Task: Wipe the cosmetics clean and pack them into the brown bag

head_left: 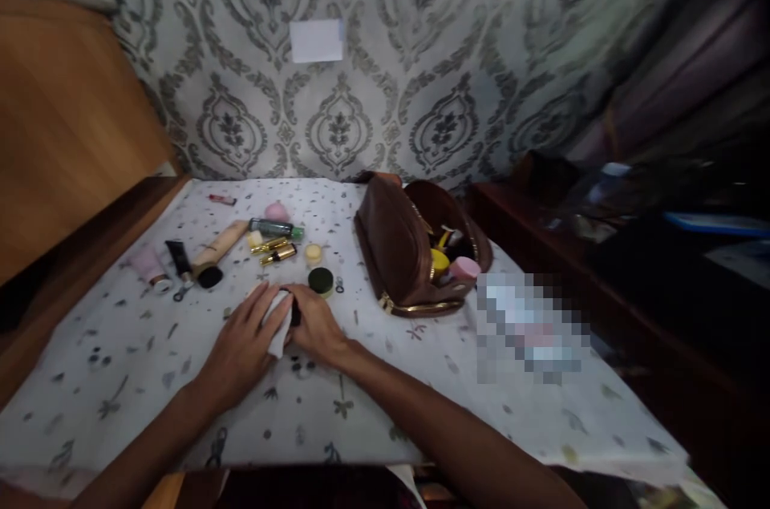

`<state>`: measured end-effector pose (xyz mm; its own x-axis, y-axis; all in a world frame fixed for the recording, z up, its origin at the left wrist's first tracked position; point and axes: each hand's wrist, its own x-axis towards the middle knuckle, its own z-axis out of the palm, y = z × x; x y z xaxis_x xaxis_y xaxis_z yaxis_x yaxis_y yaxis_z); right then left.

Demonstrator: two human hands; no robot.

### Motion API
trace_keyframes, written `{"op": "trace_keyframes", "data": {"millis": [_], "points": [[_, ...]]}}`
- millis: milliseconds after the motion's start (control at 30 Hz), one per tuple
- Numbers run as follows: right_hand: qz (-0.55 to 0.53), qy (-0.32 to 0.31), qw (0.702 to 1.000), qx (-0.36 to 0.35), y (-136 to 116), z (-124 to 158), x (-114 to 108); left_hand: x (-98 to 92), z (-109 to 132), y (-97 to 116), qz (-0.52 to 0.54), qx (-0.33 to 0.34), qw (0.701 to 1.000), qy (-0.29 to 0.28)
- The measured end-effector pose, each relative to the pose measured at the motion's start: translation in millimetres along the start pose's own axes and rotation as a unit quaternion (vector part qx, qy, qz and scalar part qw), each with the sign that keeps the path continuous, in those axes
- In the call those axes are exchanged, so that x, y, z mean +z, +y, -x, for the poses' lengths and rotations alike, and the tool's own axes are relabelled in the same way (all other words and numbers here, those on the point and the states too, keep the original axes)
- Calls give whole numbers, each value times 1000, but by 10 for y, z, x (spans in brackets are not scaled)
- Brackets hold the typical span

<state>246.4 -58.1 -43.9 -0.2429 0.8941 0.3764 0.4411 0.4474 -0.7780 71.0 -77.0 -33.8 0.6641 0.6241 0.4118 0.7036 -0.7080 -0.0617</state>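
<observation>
My left hand (244, 341) is closed on a white wipe or tissue (277, 337), pressing it against a small dark object (294, 313). From the other side my right hand (320, 326) grips that object; most of it is hidden, so its kind does not show. Just beyond my fingers stand a dark-lidded round jar (321, 281) and a small cream-coloured pot (313, 254). Two gold lipstick-like tubes (277, 254) lie behind them, beside a dark bottle with a green end (275, 229).
An open brown cosmetics bag (385, 240) stands right of my hands, holding a yellow-lidded item (439, 262) and a pink-lidded one (465, 268). At left lie a beige tube (221, 244), a black tube (178, 259) and a pink tube (149, 265). A blurred-out item (532, 329) lies at right.
</observation>
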Motion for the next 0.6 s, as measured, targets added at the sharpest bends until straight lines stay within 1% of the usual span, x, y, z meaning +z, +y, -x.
{"op": "trace_keyframes", "data": {"millis": [100,300,500,600], "points": [[-11,0,1000,3,21,-8,12,-23,-58,-22,13,-35,999,-26],[13,5,1000,6,19,-16,38,-97,-178,-26,33,-97,993,-64],[26,-6,1000,-2,1,-5,26,-207,-377,-122,84,-167,979,-81],[38,-17,999,-22,6,13,16,-209,-441,-208,122,-185,972,-81]]}}
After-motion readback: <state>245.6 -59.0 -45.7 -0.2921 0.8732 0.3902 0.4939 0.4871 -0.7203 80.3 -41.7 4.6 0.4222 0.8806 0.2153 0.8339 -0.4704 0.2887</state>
